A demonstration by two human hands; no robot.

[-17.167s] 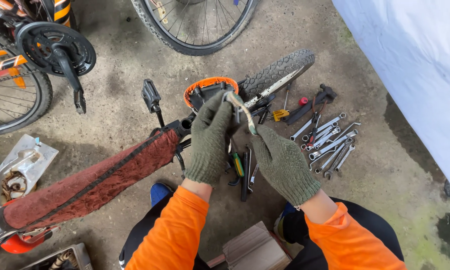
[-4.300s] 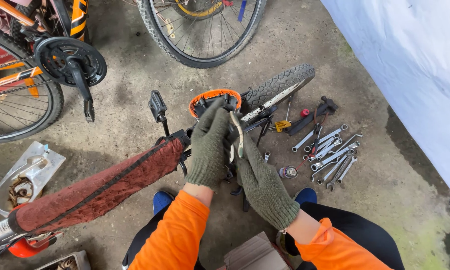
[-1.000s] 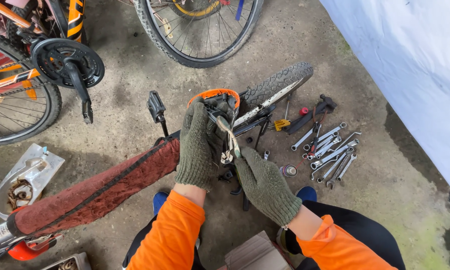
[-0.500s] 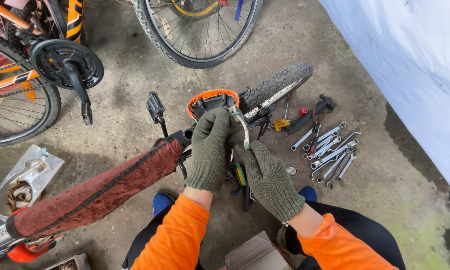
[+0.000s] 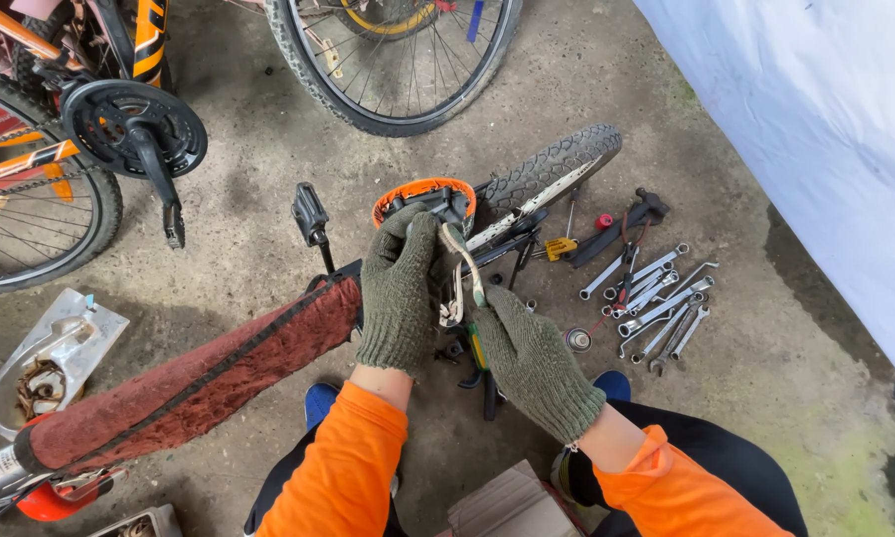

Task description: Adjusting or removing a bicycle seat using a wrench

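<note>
Hands: our left hand [image 5: 400, 298] and right hand [image 5: 532, 358] both grip tight on a thin bent strip [image 5: 464, 268], so it stays steady.
Place: strip sits just below the orange cap [image 5: 422, 189].
Wrenches [image 5: 656, 298]: right of cap, on the floor, close to grab.

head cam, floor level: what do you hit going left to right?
Metal tray → red-wrapped frame tube → left hand → right hand → spanners → white sheet.

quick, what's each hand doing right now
Left hand: closed on the thin pale curved lever.
Right hand: fingers pinching that lever's lower end.
</note>
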